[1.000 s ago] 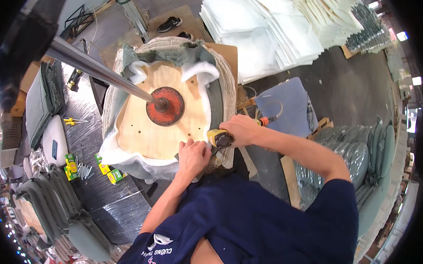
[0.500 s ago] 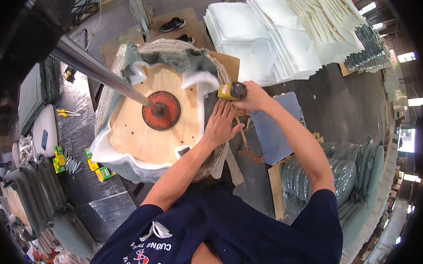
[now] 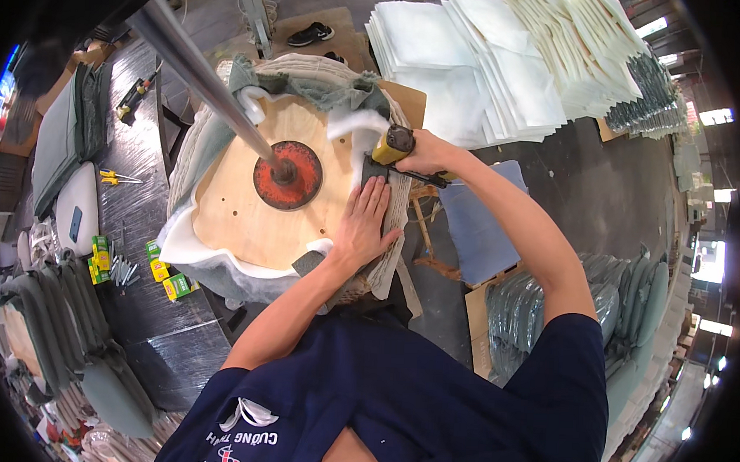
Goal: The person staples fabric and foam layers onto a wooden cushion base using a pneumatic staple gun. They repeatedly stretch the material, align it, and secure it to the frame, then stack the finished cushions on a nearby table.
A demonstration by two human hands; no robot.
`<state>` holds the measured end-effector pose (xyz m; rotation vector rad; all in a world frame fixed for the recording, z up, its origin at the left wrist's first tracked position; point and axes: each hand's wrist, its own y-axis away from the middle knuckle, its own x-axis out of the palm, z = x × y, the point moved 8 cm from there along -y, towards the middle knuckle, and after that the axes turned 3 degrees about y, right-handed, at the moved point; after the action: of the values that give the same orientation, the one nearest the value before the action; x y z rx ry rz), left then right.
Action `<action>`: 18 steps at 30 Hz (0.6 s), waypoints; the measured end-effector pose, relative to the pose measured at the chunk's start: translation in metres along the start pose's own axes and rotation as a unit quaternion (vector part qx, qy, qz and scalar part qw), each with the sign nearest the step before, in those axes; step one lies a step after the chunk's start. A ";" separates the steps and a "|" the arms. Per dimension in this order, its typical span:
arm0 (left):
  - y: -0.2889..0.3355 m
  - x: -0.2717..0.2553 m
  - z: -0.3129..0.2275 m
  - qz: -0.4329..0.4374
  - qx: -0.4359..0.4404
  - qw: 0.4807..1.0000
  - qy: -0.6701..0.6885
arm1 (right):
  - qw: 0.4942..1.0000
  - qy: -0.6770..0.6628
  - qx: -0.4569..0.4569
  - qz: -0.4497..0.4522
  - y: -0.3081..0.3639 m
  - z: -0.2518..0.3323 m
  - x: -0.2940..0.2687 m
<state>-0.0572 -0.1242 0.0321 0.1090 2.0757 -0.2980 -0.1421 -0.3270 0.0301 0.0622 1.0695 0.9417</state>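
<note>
A seat-shaped plywood panel [image 3: 232, 179] lies in front of me, wrapped round its edge by white padding [image 3: 208, 257] and grey-green fabric [image 3: 347, 96]. A red disc [image 3: 299, 196] on a metal rod [image 3: 215, 88] rests against the panel's middle. My left hand [image 3: 360, 230] lies flat along the panel's right edge, its fingers on a folded-in dark grey fabric flap [image 3: 375, 167]. My right hand [image 3: 431, 154] grips a yellow and black staple gun [image 3: 390, 146] by its handle. The gun's head is over the right edge, just beyond my left fingertips; its nose is hidden.
Stacked white padding sheets [image 3: 432, 48] stand at far right. Plastic-wrapped cushions [image 3: 514, 328] sit at near right, a blue sheet [image 3: 482, 228] beside them. On the left table [image 3: 167, 338] are small green-yellow boxes [image 3: 178, 286], yellow-handled scissors [image 3: 118, 177] and loose staple strips [image 3: 123, 270].
My left hand has shifted left onto the fabric flap, which now shows folded over the panel's edge. The staple gun has moved left and turned with my right hand. The whole view has shifted slightly.
</note>
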 end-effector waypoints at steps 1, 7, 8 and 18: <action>0.005 -0.001 0.000 0.003 -0.007 1.000 -0.004 | 0.999 0.018 -0.035 -0.019 0.002 0.004 -0.001; 0.039 -0.006 0.003 0.020 -0.050 0.998 -0.016 | 1.000 0.007 -0.008 0.010 0.021 0.019 0.009; 0.045 -0.007 0.006 0.023 -0.059 0.998 -0.020 | 0.999 -0.012 0.027 0.033 0.030 0.027 0.010; 0.051 -0.010 -0.001 0.027 -0.046 0.996 -0.078 | 0.999 -0.030 0.010 0.044 0.057 0.027 0.036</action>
<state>-0.0431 -0.0740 0.0331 0.0841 1.9254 -0.1716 -0.1519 -0.2561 0.0451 0.1552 1.0273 1.0020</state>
